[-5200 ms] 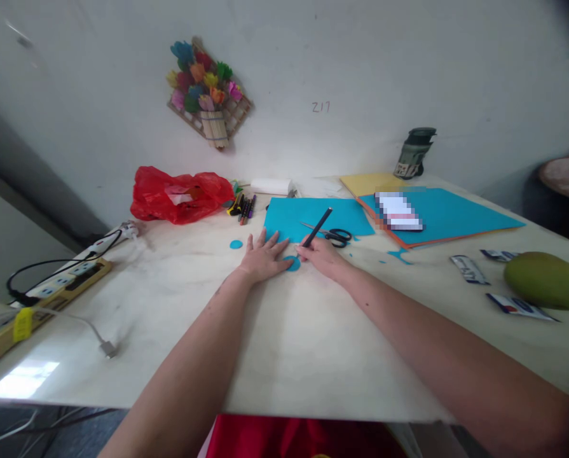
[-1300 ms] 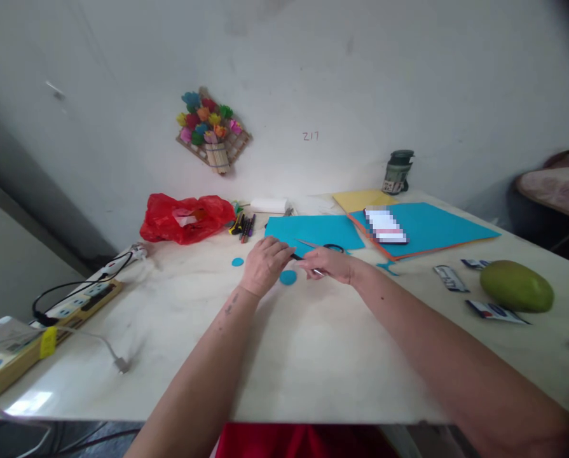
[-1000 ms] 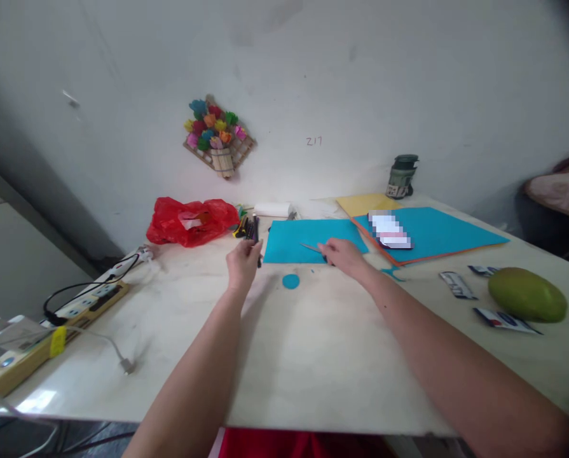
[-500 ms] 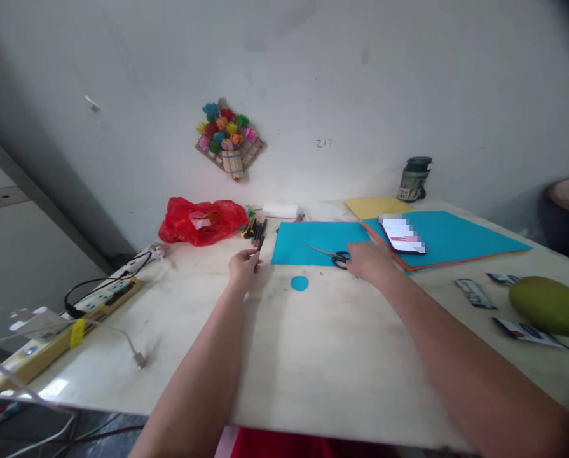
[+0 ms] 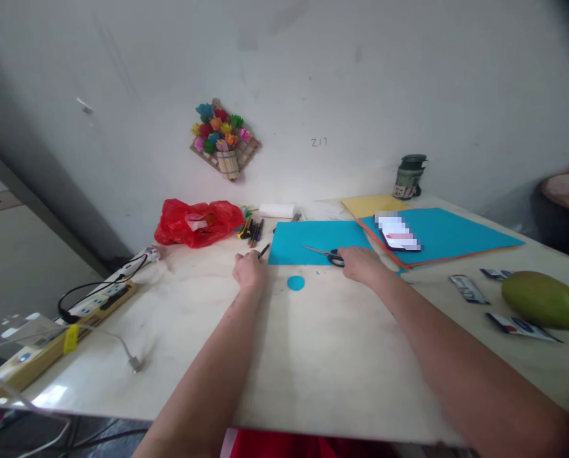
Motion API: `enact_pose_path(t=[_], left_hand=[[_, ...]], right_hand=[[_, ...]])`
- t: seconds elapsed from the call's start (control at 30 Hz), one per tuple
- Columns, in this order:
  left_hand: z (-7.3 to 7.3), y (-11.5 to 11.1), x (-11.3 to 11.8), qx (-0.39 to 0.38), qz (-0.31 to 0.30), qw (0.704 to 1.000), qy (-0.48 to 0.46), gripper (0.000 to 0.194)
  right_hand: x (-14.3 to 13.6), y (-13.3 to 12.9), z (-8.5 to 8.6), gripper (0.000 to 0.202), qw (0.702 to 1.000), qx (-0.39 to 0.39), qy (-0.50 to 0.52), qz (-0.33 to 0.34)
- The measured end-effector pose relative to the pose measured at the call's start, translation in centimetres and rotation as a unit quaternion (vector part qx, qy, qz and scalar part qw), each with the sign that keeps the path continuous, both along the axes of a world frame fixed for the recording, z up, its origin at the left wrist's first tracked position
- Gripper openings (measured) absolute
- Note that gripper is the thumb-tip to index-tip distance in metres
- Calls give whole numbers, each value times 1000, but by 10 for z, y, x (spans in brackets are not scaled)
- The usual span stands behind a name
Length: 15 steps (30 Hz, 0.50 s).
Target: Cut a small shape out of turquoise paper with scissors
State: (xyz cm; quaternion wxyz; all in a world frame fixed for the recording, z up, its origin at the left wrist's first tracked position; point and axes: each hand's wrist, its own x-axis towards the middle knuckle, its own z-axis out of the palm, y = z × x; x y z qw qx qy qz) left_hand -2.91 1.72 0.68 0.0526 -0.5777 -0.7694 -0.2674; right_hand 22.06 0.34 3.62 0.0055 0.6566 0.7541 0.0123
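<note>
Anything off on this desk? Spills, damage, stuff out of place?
Minor only: a blue paper scrap sits loose just off the blue sheet, and a white cable connector lies unplugged on the table. No spill or damage visible.

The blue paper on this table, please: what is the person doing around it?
The left hand holds a dark pen beside the near left corner of the blue sheet. The right hand is at the black handles of the scissors, whose blades lie over that sheet; how firmly it grips them I cannot tell. A small blue circle lies apart on the table, nearer to the person. Neither hand touches it.
</note>
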Motion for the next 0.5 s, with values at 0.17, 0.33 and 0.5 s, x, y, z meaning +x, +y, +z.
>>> enact_pose_path(t=[0.17, 0.33, 0.5], left_hand=[[4, -10, 6, 90, -54, 993, 54, 26], [14, -25, 23, -41, -181, 982, 39, 33], [11, -26, 31, -92, -232, 966, 70, 36]], right_hand=[[2, 0, 4, 27, 997, 79, 13, 2], [7, 11, -9, 25, 995, 97, 6, 25], [6, 17, -15, 31, 995, 95, -20, 38]])
